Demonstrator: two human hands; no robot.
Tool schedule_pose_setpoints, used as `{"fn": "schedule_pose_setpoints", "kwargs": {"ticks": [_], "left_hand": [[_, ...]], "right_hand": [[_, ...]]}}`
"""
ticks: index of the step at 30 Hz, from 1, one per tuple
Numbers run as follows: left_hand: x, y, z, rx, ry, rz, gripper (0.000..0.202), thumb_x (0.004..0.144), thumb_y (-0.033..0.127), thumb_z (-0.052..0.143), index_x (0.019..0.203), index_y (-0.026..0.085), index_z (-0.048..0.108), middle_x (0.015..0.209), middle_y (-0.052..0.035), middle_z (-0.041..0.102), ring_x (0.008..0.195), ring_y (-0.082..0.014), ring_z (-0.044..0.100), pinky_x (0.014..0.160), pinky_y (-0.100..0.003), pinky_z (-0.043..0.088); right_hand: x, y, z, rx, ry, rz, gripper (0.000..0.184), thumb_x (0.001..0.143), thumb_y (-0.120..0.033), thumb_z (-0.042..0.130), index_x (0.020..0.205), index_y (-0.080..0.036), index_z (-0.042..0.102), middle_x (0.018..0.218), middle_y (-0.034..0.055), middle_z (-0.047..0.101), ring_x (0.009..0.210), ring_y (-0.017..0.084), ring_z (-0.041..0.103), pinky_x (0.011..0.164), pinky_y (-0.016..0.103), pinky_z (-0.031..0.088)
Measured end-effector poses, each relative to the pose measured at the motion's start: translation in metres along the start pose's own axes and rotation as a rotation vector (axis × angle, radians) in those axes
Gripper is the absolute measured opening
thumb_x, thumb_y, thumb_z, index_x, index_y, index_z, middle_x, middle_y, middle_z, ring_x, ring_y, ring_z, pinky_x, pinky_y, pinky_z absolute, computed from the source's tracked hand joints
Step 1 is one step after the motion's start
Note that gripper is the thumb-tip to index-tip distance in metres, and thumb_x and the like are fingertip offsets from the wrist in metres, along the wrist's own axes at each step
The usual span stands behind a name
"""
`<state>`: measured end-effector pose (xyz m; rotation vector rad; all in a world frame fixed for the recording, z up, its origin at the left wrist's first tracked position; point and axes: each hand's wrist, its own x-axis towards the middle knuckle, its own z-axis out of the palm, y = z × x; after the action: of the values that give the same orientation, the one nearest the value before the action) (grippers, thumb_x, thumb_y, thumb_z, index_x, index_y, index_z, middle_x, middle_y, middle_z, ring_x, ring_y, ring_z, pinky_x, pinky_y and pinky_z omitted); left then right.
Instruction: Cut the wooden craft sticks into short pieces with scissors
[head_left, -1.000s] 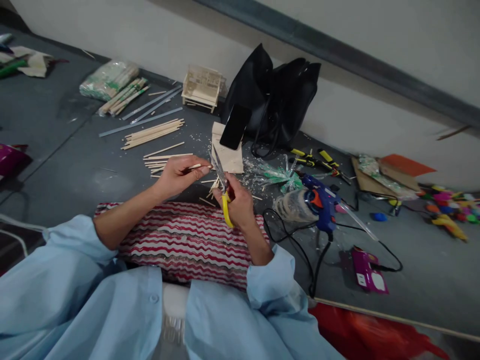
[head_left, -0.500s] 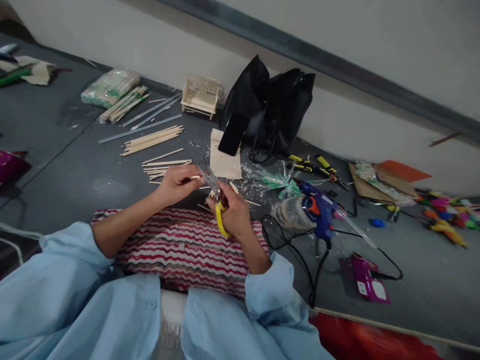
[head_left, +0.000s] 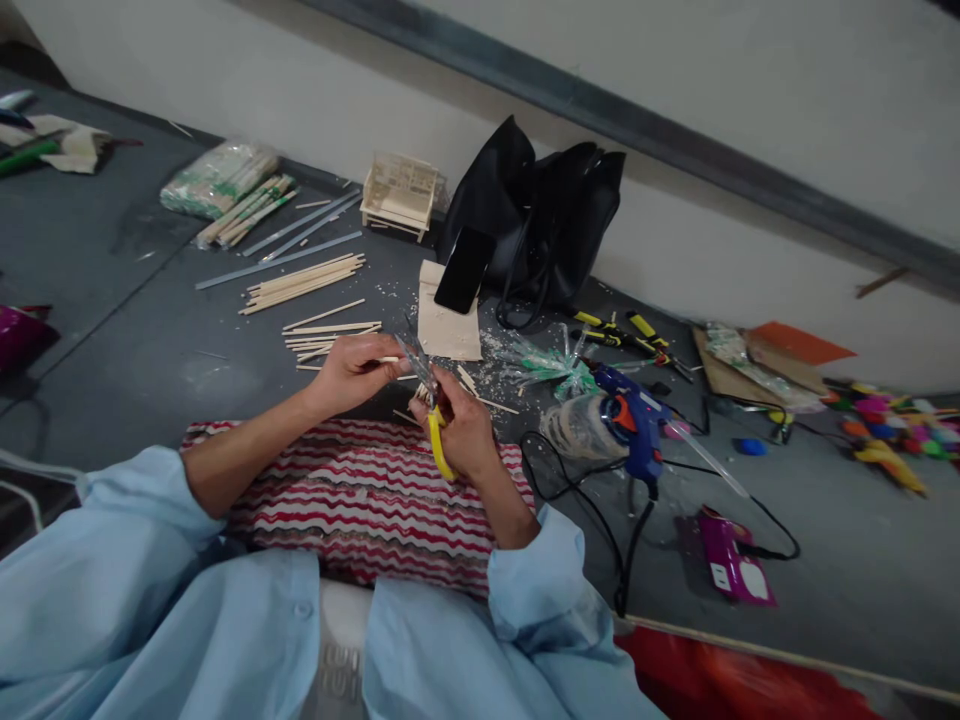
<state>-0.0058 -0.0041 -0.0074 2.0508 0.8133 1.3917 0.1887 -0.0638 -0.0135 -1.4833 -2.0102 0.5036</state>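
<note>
My right hand is closed around the yellow handles of a pair of scissors, whose blades point up and to the left. My left hand pinches a short wooden stick, its end close to the blades; whether the blades touch it I cannot tell. Below both hands lies a cushion with red and white wavy stripes. Cut sticks lie just beyond my left hand, and a bundle of longer sticks sits farther back. More short pieces are partly hidden behind my right hand.
A phone rests on a beige sheet before a black bag. To the right, a blue glue gun leans on a plastic jar, its cord looping nearby. A small stick-built model and pliers stand farther back.
The view has shifted very slightly. Both hands keep nearly the same pose, with the scissors and stick still held close together.
</note>
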Motion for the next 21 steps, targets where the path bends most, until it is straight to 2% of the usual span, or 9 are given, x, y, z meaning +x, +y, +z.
{"fn": "schedule_pose_setpoints", "kwargs": {"ticks": [9, 14, 17, 20, 21], "left_hand": [[-0.002, -0.003, 0.001, 0.024, 0.017, 0.028, 0.031, 0.092, 0.040, 0.059, 0.079, 0.015, 0.071, 0.065, -0.0040, 0.069, 0.058, -0.0103, 0.060, 0.057, -0.020, 0.044], [-0.001, 0.000, 0.000, 0.076, -0.033, 0.017, 0.028, 0.093, 0.037, 0.057, 0.082, 0.015, 0.071, 0.065, -0.0024, 0.067, 0.057, -0.0092, 0.057, 0.057, -0.020, 0.042], [0.001, -0.005, -0.008, 0.261, -0.074, -0.011, 0.026, 0.095, 0.034, 0.051, 0.094, 0.017, 0.071, 0.077, -0.0041, 0.070, 0.067, -0.0121, 0.062, 0.063, -0.022, 0.045], [0.008, -0.020, -0.022, 0.557, -0.084, -0.128, 0.030, 0.095, 0.026, 0.042, 0.108, 0.017, 0.068, 0.099, -0.0088, 0.071, 0.091, -0.0200, 0.065, 0.077, -0.030, 0.048], [0.010, -0.027, -0.026, 0.651, -0.090, -0.180, 0.032, 0.094, 0.024, 0.040, 0.110, 0.017, 0.067, 0.101, -0.0096, 0.071, 0.094, -0.0221, 0.064, 0.080, -0.033, 0.048]], "right_hand": [[0.001, -0.003, 0.000, 0.003, 0.011, 0.019, 0.044, 0.090, -0.040, 0.057, 0.128, -0.018, 0.061, 0.084, 0.0032, 0.068, 0.067, 0.013, 0.058, 0.066, 0.024, 0.046], [0.000, -0.001, 0.002, 0.021, 0.016, 0.049, 0.037, 0.090, -0.040, 0.056, 0.122, -0.022, 0.063, 0.078, 0.0002, 0.066, 0.062, 0.012, 0.056, 0.061, 0.023, 0.042], [0.002, 0.003, 0.002, 0.025, 0.073, 0.097, 0.038, 0.089, -0.044, 0.057, 0.118, -0.021, 0.064, 0.081, 0.0010, 0.067, 0.063, 0.013, 0.055, 0.062, 0.024, 0.042], [0.006, 0.009, 0.001, 0.035, 0.157, 0.178, 0.041, 0.089, -0.049, 0.056, 0.115, -0.019, 0.065, 0.085, 0.0024, 0.068, 0.065, 0.014, 0.056, 0.063, 0.024, 0.042], [0.008, 0.011, 0.000, 0.032, 0.178, 0.196, 0.043, 0.089, -0.050, 0.056, 0.116, -0.018, 0.064, 0.085, 0.0029, 0.068, 0.065, 0.014, 0.056, 0.063, 0.025, 0.042]]}}
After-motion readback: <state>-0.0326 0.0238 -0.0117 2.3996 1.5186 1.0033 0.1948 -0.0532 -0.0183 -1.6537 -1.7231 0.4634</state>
